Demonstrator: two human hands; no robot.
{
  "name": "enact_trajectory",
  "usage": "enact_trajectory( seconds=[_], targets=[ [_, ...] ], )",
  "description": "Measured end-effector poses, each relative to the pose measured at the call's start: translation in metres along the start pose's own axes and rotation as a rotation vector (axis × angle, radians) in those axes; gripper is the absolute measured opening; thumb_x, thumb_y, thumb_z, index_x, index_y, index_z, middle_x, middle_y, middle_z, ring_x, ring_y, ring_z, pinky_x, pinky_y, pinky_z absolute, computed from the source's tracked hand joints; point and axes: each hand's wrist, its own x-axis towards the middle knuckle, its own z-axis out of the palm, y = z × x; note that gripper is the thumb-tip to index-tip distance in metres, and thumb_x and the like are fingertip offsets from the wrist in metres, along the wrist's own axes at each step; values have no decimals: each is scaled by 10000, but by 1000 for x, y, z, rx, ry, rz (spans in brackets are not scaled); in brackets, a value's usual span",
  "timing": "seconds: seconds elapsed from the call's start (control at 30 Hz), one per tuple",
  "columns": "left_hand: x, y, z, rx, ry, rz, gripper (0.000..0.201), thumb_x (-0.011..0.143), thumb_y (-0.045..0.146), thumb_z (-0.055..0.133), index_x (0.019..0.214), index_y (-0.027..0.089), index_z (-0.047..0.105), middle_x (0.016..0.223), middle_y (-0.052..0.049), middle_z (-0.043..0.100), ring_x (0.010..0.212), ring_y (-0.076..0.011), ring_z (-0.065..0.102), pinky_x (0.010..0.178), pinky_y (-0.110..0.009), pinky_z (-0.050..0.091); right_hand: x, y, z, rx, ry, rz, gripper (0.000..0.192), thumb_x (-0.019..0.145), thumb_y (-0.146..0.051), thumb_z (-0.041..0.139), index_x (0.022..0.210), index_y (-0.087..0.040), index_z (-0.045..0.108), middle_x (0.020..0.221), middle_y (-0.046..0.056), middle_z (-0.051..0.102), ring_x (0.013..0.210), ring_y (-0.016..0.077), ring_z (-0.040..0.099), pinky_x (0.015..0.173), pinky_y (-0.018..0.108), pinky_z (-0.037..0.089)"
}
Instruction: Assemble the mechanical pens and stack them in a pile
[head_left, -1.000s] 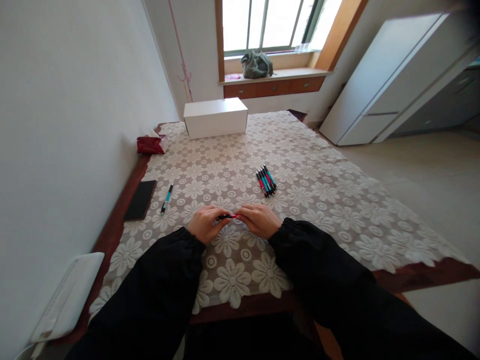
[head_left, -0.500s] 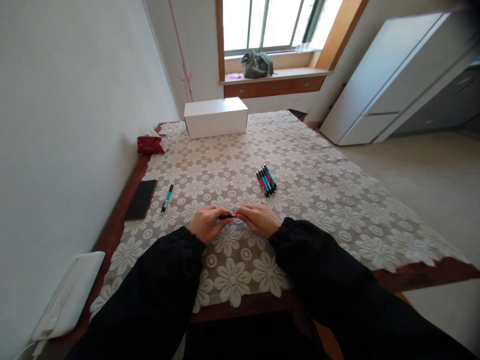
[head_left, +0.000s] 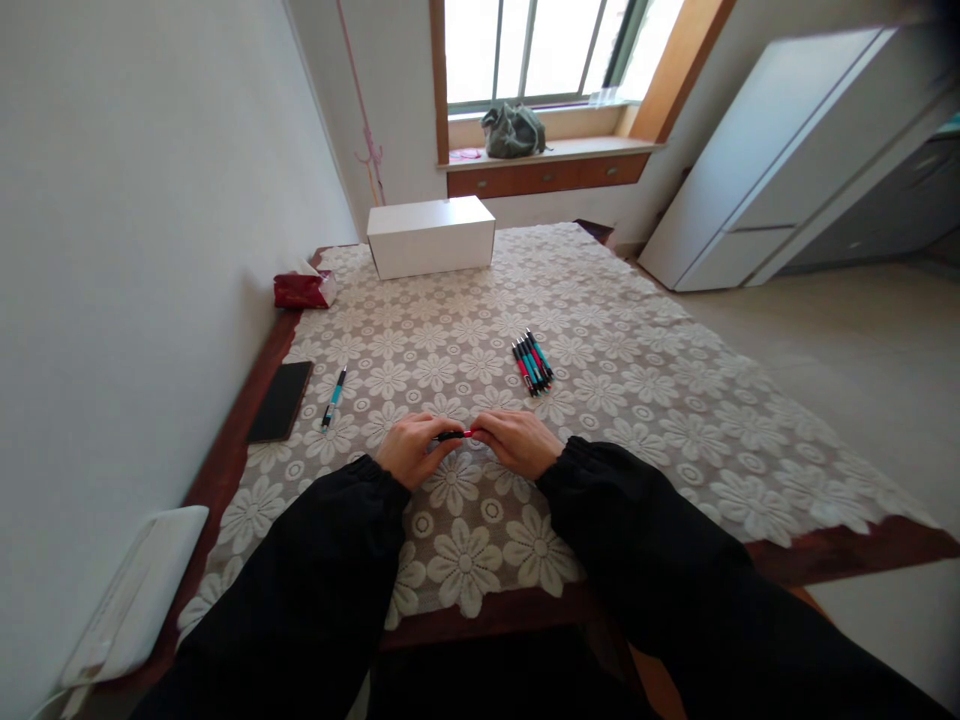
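Both hands rest on the lace tablecloth point(head_left: 660, 400) near the table's front edge and hold one red and black pen point(head_left: 454, 435) between them. My left hand point(head_left: 411, 446) grips its black end and my right hand point(head_left: 516, 440) grips its red end. Only a short middle stretch of the pen shows between the fingers. Beyond my right hand lies a tight bundle of several red, teal and black pens point(head_left: 532, 361). A single teal pen point(head_left: 334, 395) lies apart to the left of my left hand.
A black phone point(head_left: 281, 400) lies at the table's left edge by the wall. A red tissue pack point(head_left: 303, 288) and a white box point(head_left: 430, 236) stand at the far end. A white device point(head_left: 139, 590) sits low on the left. A white cabinet point(head_left: 780, 150) stands at right.
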Motion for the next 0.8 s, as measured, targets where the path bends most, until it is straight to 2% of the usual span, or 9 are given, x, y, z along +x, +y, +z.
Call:
enact_trajectory(
  seconds=[0.17,0.33,0.57,0.67,0.8],
  targets=[
    [0,4,-1,28,10,-17,179,991,363,608,1073,242,711,1001,-37,757,918,-224,703,867,-380,554,0,0,0,7,-5,22,129,1033,-310,528,1075,-198,575,945,54,704,856,202,668,724,279,436],
    [0,3,-1,0,34,-36,195,956,359,665,1116,250,684,990,-28,759,931,-224,704,867,-378,553,0,1,1,4,-4,39,140,1052,-280,469,1047,-199,582,904,53,707,826,195,674,709,277,433],
    [-1,0,0,51,39,-48,169,974,387,627,1014,257,727,932,-24,743,876,-211,694,831,-351,544,-1,2,3,-17,-15,21,159,1052,-286,481,1026,-211,618,912,52,716,844,196,682,717,275,446],
    [-1,1,-1,90,19,-64,249,1004,411,567,950,246,746,855,-33,724,827,-204,682,807,-340,526,-1,3,2,17,-1,-11,100,1031,-284,535,1040,-212,605,944,51,712,861,195,674,738,275,455],
    [0,3,-4,100,-14,-53,416,1042,397,480,741,227,713,761,-34,696,799,-196,662,799,-334,497,0,3,2,32,47,-42,70,1018,-272,558,1037,-211,587,963,54,702,880,199,654,771,287,460]
  ],
)
